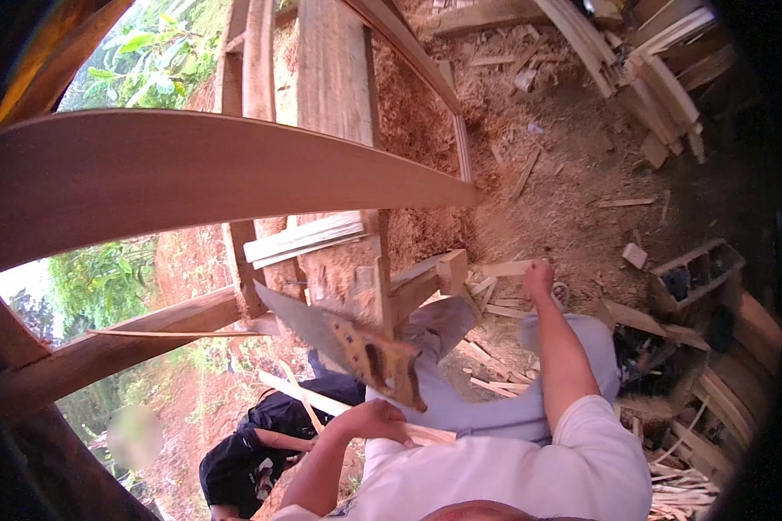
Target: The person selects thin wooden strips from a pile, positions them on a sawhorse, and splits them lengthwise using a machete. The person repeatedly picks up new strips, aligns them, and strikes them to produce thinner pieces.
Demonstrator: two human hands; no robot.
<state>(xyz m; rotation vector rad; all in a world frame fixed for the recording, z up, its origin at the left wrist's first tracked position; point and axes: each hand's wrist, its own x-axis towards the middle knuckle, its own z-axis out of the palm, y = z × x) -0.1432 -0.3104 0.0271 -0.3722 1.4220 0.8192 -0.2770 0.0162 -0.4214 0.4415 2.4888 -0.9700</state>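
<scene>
My left hand is closed round a long pale wood strip, which sticks out on both sides of the fist, across my lap. Just beyond it, a handsaw with a worn wooden handle rests at the bench's near end, its blade angled to the far left and its handle toward me. Over by my right knee, my right hand makes a fist. A short pale piece of wood meets that fist; whether the fingers grip it is hidden.
A wide, smooth board crosses above the wooden bench. Split strips lie on the bench. Someone in black clothing is at the lower left. Offcuts and shavings litter the ground, with a wooden box and stacked boards at right.
</scene>
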